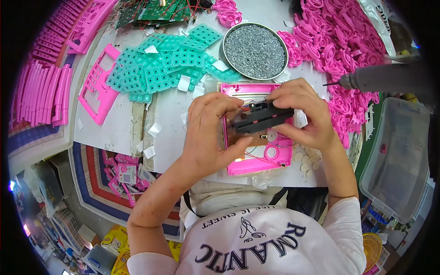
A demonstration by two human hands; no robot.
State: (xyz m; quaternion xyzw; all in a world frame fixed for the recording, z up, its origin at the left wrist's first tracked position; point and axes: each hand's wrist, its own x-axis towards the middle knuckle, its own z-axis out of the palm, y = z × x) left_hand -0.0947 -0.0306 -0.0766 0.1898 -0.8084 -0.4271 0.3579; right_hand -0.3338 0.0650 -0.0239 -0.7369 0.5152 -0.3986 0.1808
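Observation:
A long black plastic part (263,121) with a ridged, slotted body is held tilted over a pink plastic casing (256,168). My right hand (307,112) grips its right end, thumb below and fingers above. Around its left end curl the fingers and thumb of my left hand (208,130); the exact contact there is blurred. A brown circuit board (251,140) lies inside the casing, partly covered by my left hand and the black part. Thin wires run across the casing, and a round pink ring (271,152) shows at its lower right.
A round tin of small screws (254,50) stands beyond the casing. Teal button pads (169,66) lie left, near a pink frame (98,87). Pink parts (339,50) are heaped right, below an electric screwdriver (380,79). Green circuit boards (153,13) sit at the back.

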